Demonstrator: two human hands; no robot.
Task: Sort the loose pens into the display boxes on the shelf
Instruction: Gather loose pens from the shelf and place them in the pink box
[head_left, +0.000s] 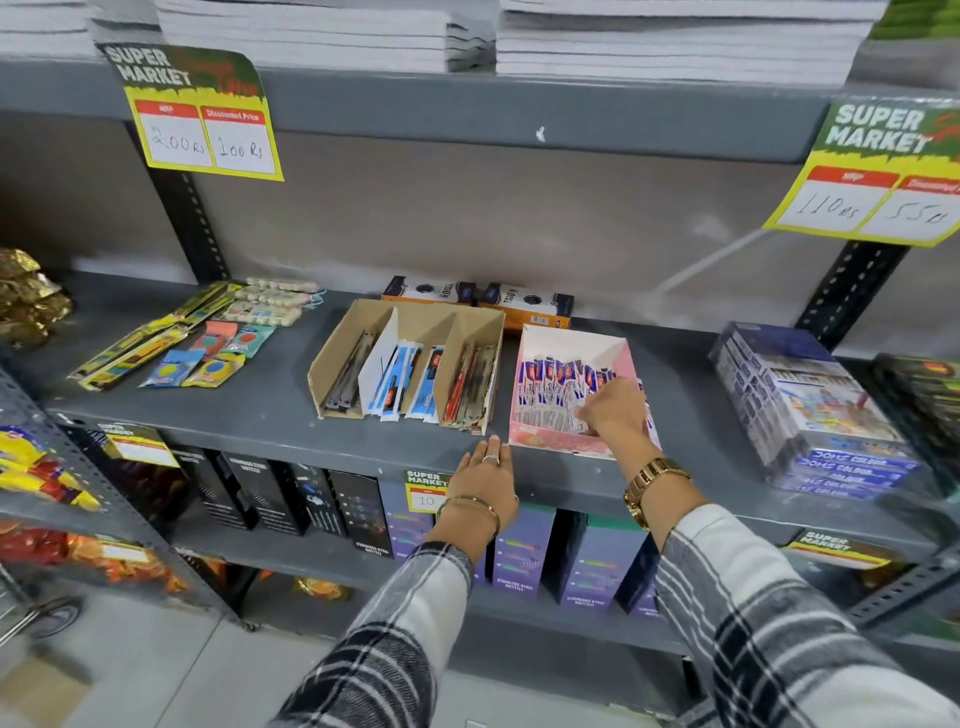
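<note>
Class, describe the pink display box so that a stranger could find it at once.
Look at the grey middle shelf. Right of the brown cardboard divider box stands the pink display box, with the right hand reaching inside. It alone is pink, packed with purple-and-white packets.

I count two display boxes on the shelf (270, 415): one brown box (410, 358) with four compartments, one pink box (576, 395) at its three o'clock. Two large yellow price signs (205, 114) hang overhead.

the right hand (612, 410) hides its own fingertips inside the pink box (571, 444).
</note>
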